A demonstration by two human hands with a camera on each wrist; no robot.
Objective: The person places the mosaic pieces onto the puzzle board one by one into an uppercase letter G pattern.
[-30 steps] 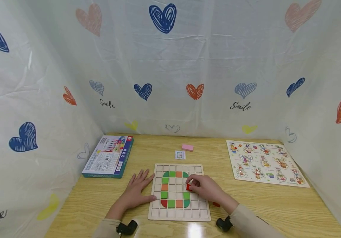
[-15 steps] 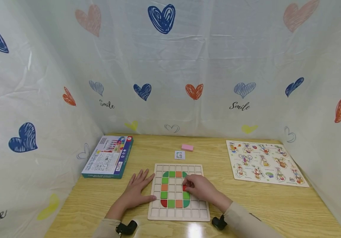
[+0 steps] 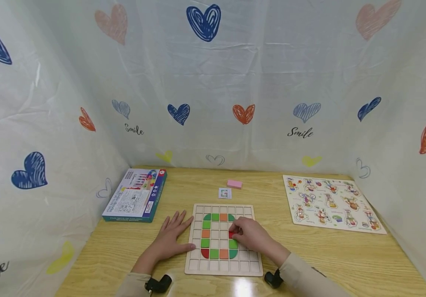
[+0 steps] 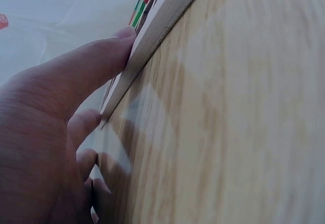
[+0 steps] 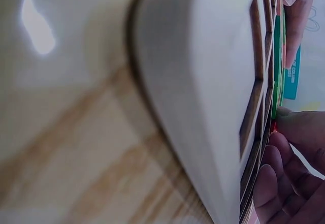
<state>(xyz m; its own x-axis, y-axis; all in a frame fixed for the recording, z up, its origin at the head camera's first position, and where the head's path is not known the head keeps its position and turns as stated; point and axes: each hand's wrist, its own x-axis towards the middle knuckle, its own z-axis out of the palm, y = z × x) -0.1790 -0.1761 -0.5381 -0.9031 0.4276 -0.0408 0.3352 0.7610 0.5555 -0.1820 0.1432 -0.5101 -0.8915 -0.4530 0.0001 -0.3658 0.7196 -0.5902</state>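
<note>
My right hand (image 3: pixel 251 235) pinches a small red tile (image 3: pixel 231 234) between thumb and fingers over the right column of a tile ring. The ring, in green, orange, red and teal with rounded corner pieces, lies in a wooden grid board (image 3: pixel 224 268). In the right wrist view only a sliver of the red tile (image 5: pixel 274 127) shows at the fingertips, right at the board's surface. My left hand (image 3: pixel 170 239) lies with spread fingers at the board's left side. Its thumb (image 4: pixel 96 61) touches the board edge (image 4: pixel 152 33) in the left wrist view.
Behind the board lie a small patterned card (image 3: pixel 224 193) and a pink block (image 3: pixel 234 184). A boxed set (image 3: pixel 135 196) sits at the back left. To the right is a flat picture-puzzle board (image 3: pixel 331 204). A heart-printed curtain (image 3: pixel 213 140) encloses the wooden table (image 3: pixel 309 255).
My right hand has shifted slightly left and brought the red tile into line with the ring's right column. A red piece seen beside that wrist is now hidden. My left hand stays put.
</note>
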